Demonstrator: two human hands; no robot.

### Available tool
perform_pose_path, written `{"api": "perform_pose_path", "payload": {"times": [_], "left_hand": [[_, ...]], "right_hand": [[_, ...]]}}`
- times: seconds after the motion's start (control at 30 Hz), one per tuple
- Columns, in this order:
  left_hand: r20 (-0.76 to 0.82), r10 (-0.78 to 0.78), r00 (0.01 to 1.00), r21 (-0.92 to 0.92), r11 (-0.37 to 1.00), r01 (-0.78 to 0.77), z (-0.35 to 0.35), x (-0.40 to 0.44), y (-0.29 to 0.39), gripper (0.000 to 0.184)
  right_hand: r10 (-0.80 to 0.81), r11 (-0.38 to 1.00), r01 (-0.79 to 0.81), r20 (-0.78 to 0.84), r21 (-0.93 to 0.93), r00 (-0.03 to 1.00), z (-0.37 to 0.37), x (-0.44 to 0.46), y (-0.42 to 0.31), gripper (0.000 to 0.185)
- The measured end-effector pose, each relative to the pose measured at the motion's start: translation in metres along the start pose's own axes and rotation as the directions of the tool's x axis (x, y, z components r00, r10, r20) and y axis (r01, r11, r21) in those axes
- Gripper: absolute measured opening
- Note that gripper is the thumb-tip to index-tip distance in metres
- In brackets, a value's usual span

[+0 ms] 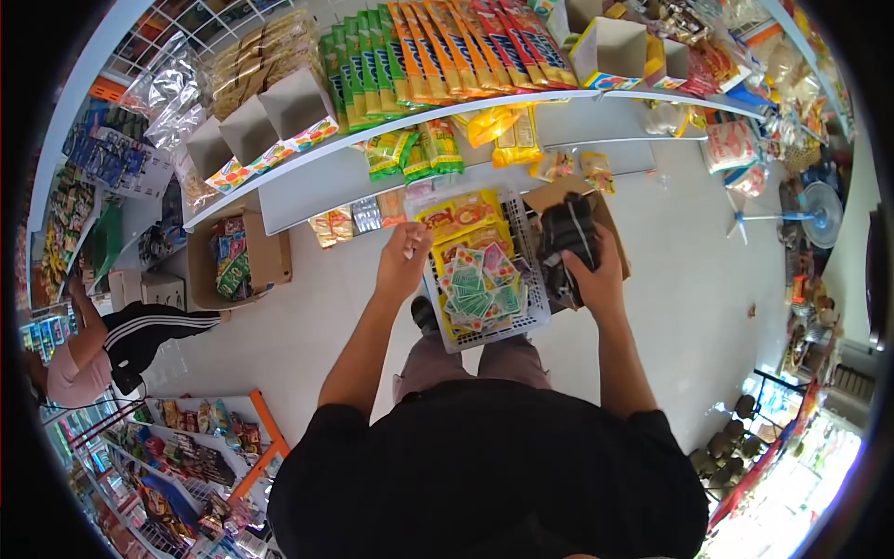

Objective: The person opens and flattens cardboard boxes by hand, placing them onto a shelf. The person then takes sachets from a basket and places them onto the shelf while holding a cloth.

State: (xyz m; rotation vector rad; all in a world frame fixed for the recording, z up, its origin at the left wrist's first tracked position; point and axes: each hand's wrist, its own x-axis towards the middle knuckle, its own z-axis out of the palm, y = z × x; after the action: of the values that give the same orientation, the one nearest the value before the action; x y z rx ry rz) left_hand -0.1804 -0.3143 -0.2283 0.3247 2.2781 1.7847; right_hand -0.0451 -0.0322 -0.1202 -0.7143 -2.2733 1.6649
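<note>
My right hand (601,272) is closed around a shiny black plastic bundle (570,233) with a pale stripe, above an open cardboard box (619,228). What the bundle contains is hidden. My left hand (406,250) is raised by the left rim of a white plastic basket (449,341), fingers curled in. Whether something small is between those fingers does not show. Inside the basket lie yellow food packets (463,212), with several small green-and-white sachets (477,287) spread over them.
A curved store shelf (400,114) ahead carries green, orange and red packs (447,51) and small open boxes (296,104). Another cardboard box (270,252) with packets is on the floor to the left. A person (79,363) crouches at far left; a blue fan (819,214) stands right.
</note>
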Motion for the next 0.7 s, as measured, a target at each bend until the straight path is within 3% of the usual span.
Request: {"api": "perform_pose_path", "payload": {"times": [0.1,0.13,0.17,0.2,0.27,0.3,0.37,0.4,0.47,0.53,0.6,0.7], "left_hand": [[0.243,-0.268,0.932,0.294,0.936,0.192,0.009,-0.010,-0.061,0.030],[0.310,-0.261,0.914,0.370,0.919,0.137,0.024,-0.017,-0.095,0.032],[0.376,-0.259,0.890,0.437,0.896,0.077,0.041,-0.024,-0.125,0.034],[0.377,-0.259,0.889,0.433,0.898,0.078,0.053,-0.028,-0.131,0.034],[0.579,-0.292,0.761,0.597,0.787,-0.153,0.075,-0.036,-0.144,0.037],[0.584,-0.285,0.760,0.592,0.790,-0.158,0.083,-0.039,-0.155,0.037],[0.606,0.111,0.787,0.639,0.522,-0.566,0.104,-0.049,-0.199,0.036],[0.609,0.120,0.784,0.632,0.524,-0.571,0.107,-0.051,-0.210,0.036],[0.753,0.056,0.655,0.597,0.361,-0.717,0.105,-0.047,-0.230,0.038],[0.756,0.111,0.645,0.575,0.360,-0.735,0.105,-0.044,-0.243,0.031],[0.821,-0.047,0.569,0.539,0.389,-0.747,0.102,-0.033,-0.232,0.019],[0.826,-0.041,0.562,0.541,0.338,-0.770,0.090,-0.018,-0.207,0.011]], "right_hand": [[0.098,0.994,-0.099,-0.025,-0.041,0.995,0.018,-0.040,0.015,0.056],[0.117,0.992,-0.117,0.006,-0.048,0.993,0.028,-0.054,0.021,0.056],[0.037,0.995,-0.036,0.000,-0.088,0.999,0.037,-0.070,0.050,0.058],[0.093,0.986,-0.091,0.008,-0.142,0.996,0.046,-0.085,0.036,0.061],[0.172,0.977,-0.166,0.034,-0.136,0.985,0.058,-0.112,0.052,0.063],[0.225,0.968,-0.216,0.067,-0.126,0.972,0.061,-0.122,0.053,0.063],[0.274,0.957,-0.262,0.090,-0.122,0.958,0.061,-0.134,0.052,0.063],[0.318,0.942,-0.298,0.125,-0.156,0.940,0.059,-0.137,0.043,0.063],[0.354,0.926,-0.326,0.137,-0.193,0.925,0.056,-0.143,0.030,0.063],[0.380,0.897,-0.334,0.117,-0.289,0.918,0.050,-0.146,0.022,0.063],[0.333,0.914,-0.294,0.103,-0.280,0.937,0.047,-0.147,0.017,0.063],[0.326,0.912,-0.285,0.101,-0.297,0.940,0.045,-0.151,0.019,0.064]]}}
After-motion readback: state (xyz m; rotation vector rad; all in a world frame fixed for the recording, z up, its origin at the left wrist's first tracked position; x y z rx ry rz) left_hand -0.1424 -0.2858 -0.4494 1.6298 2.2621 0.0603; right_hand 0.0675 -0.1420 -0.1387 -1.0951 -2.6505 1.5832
